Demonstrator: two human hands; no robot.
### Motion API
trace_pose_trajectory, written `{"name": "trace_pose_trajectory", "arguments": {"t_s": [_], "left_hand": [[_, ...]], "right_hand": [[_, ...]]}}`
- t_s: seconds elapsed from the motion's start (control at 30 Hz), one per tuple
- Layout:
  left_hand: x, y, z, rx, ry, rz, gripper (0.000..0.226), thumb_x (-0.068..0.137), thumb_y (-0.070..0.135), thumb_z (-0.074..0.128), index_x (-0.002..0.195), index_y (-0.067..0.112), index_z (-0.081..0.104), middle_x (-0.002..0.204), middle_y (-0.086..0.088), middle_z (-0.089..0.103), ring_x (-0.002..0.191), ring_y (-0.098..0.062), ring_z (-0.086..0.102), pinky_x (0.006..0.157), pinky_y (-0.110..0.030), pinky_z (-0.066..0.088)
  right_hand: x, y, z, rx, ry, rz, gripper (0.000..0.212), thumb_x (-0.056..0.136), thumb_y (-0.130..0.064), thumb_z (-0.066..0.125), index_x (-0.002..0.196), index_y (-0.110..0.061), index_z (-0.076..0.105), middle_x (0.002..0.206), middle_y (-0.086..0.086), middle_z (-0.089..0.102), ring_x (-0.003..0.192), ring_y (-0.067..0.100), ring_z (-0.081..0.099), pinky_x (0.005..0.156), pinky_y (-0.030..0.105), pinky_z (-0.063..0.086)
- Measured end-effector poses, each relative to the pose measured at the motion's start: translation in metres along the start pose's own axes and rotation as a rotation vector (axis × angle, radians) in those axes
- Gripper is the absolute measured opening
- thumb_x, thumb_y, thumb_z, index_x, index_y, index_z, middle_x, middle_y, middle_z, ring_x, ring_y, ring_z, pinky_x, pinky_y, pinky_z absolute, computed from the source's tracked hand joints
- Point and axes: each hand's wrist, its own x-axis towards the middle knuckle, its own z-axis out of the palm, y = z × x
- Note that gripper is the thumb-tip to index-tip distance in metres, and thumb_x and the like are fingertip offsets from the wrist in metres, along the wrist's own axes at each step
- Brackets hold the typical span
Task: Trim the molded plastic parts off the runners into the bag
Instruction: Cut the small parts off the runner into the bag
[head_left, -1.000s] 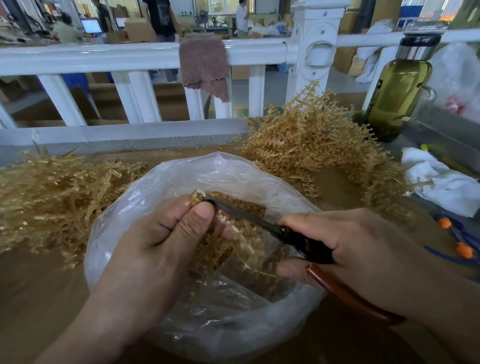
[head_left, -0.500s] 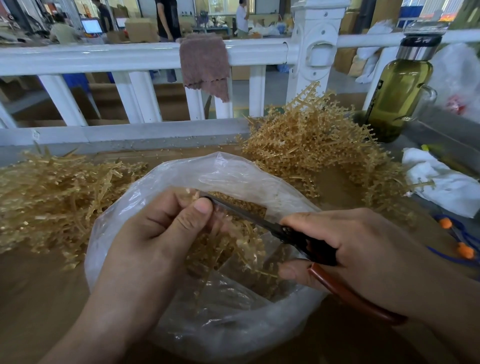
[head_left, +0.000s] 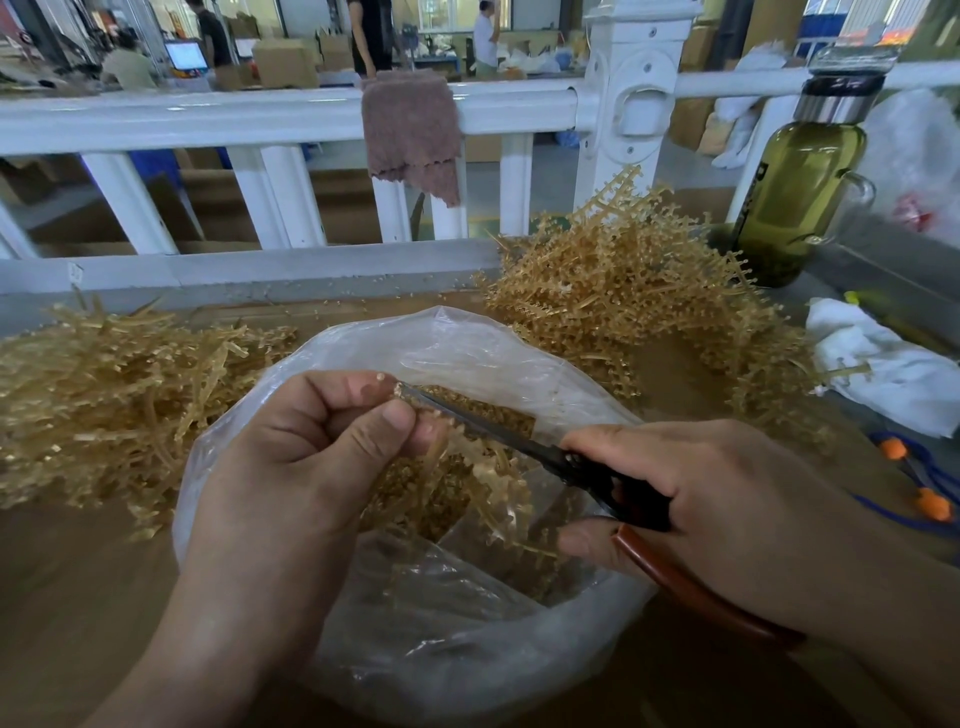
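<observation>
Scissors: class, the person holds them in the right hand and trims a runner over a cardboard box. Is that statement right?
One detail is wrong. The scissors are in the right hand and meet a runner pinched by the left hand, but over a clear plastic bag, not a cardboard box. The head view shows it.

Head view, looking down, close over bag (head_left: 467, 338).
</observation>
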Motion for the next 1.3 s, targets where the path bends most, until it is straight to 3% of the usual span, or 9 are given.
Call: {"name": "trace_pose_trajectory", "arguments": {"t_s": [0.07, 0.23, 0.3, 0.47, 0.67, 0.97, 1.1, 1.17, 1.3], "left_hand": [[0.0003, 0.0008, 0.0000, -0.060, 0.001, -0.016, 0.009, 0.074, 0.030, 0.075, 0.083, 0.030, 0.076, 0.078, -0.004, 0.077, 0.076, -0.011, 0.075, 0.072, -0.018, 0.056], [0.0011, 0.0019, -0.0010, -0.063, 0.003, -0.042, 0.020, 0.068, 0.040, 0.077, 0.084, 0.028, 0.077, 0.078, -0.003, 0.076, 0.079, -0.011, 0.073, 0.087, -0.036, 0.047], [0.0005, 0.0024, -0.0008, -0.038, 0.001, -0.029, 0.024, 0.066, 0.043, 0.078, 0.085, 0.029, 0.077, 0.079, -0.004, 0.077, 0.081, -0.011, 0.074, 0.088, -0.035, 0.048], [0.0002, 0.0037, 0.0009, -0.006, -0.030, 0.034, 0.017, 0.069, 0.037, 0.080, 0.083, 0.030, 0.077, 0.076, -0.004, 0.077, 0.075, -0.008, 0.074, 0.074, -0.012, 0.053], [-0.0001, 0.0048, 0.0006, -0.011, -0.055, 0.014, 0.010, 0.076, 0.028, 0.081, 0.085, 0.030, 0.076, 0.079, -0.005, 0.078, 0.081, -0.011, 0.075, 0.075, -0.012, 0.052], [-0.0011, 0.0097, 0.0042, -0.071, -0.033, -0.002, 0.015, 0.064, 0.033, 0.077, 0.079, 0.029, 0.075, 0.074, -0.008, 0.077, 0.074, -0.013, 0.075, 0.072, -0.013, 0.054], [-0.0010, 0.0079, 0.0022, -0.036, -0.037, -0.008, 0.023, 0.061, 0.025, 0.090, 0.077, 0.032, 0.074, 0.074, -0.008, 0.076, 0.075, -0.016, 0.075, 0.082, -0.031, 0.052], [-0.0008, 0.0082, 0.0026, -0.050, -0.046, -0.006, 0.023, 0.061, 0.023, 0.090, 0.075, 0.032, 0.075, 0.073, -0.008, 0.076, 0.073, -0.015, 0.075, 0.079, -0.028, 0.055], [-0.0010, 0.0103, 0.0023, -0.048, -0.073, -0.006, 0.026, 0.055, 0.028, 0.091, 0.076, 0.031, 0.075, 0.073, -0.008, 0.076, 0.074, -0.015, 0.075, 0.072, -0.018, 0.055]], "right_hand": [[-0.0003, -0.0004, -0.0006, -0.013, -0.003, 0.010, 0.057, 0.077, -0.081, 0.039, 0.118, -0.046, 0.055, 0.086, -0.023, 0.063, 0.079, -0.001, 0.058, 0.066, 0.020, 0.048], [-0.0007, 0.0008, -0.0017, -0.047, -0.018, 0.014, 0.060, 0.077, -0.081, 0.038, 0.126, -0.049, 0.050, 0.089, -0.025, 0.060, 0.080, -0.003, 0.056, 0.067, 0.022, 0.048], [-0.0006, 0.0008, -0.0028, -0.047, -0.019, 0.009, 0.056, 0.079, -0.079, 0.039, 0.124, -0.049, 0.052, 0.086, -0.024, 0.059, 0.077, -0.003, 0.056, 0.064, 0.020, 0.045], [-0.0006, -0.0010, -0.0044, -0.038, -0.014, 0.002, 0.047, 0.080, -0.077, 0.043, 0.112, -0.045, 0.058, 0.079, -0.021, 0.061, 0.074, 0.001, 0.059, 0.058, 0.017, 0.044], [0.0001, 0.0002, -0.0043, -0.003, -0.019, -0.020, 0.042, 0.080, -0.076, 0.043, 0.106, -0.046, 0.057, 0.075, -0.022, 0.060, 0.073, -0.002, 0.059, 0.058, 0.016, 0.043], [0.0004, -0.0012, -0.0018, -0.075, 0.038, -0.046, 0.032, 0.082, -0.071, 0.046, 0.091, -0.042, 0.055, 0.066, -0.020, 0.051, 0.063, 0.002, 0.052, 0.054, 0.021, 0.040], [0.0006, -0.0018, -0.0017, -0.063, 0.053, -0.057, 0.043, 0.082, -0.071, 0.044, 0.103, -0.039, 0.064, 0.071, -0.020, 0.058, 0.065, 0.003, 0.056, 0.055, 0.024, 0.046], [0.0001, -0.0022, -0.0012, -0.060, 0.066, -0.060, 0.044, 0.082, -0.070, 0.045, 0.103, -0.038, 0.066, 0.071, -0.019, 0.059, 0.065, 0.004, 0.057, 0.056, 0.026, 0.047], [0.0006, -0.0030, -0.0027, -0.086, 0.072, -0.054, 0.036, 0.082, -0.069, 0.047, 0.091, -0.038, 0.062, 0.065, -0.018, 0.052, 0.061, 0.003, 0.052, 0.052, 0.017, 0.038]]}}
